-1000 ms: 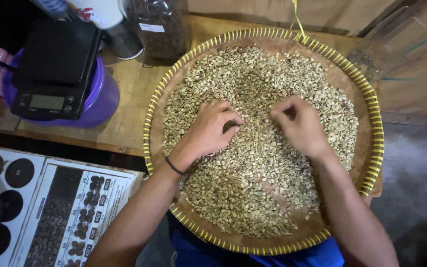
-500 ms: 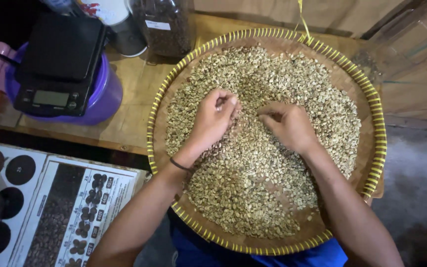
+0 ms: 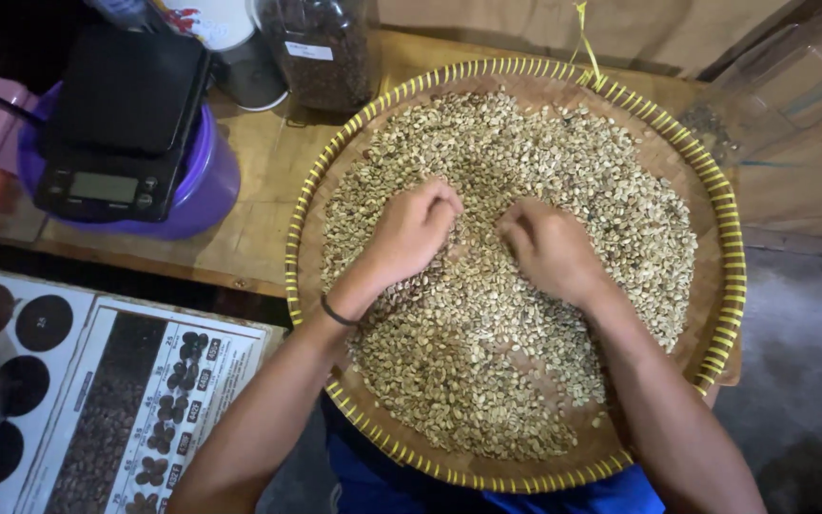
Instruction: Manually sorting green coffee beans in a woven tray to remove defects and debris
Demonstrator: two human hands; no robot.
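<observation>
A: Pale beans [image 3: 563, 162]: where, and how are they gripped?
B: They cover the round woven tray [image 3: 727, 238]. At its centre, left hand [image 3: 409, 236] and right hand [image 3: 549, 249] rest curled on them; contents cannot be told.
A: Beyond the tray's left edge?
B: A black scale [image 3: 111, 133] on a purple tub [image 3: 204, 195].

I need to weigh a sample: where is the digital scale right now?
In the head view the black digital scale sits at upper left on a purple tub, on the wooden table, left of the round woven tray of pale beans.
</observation>
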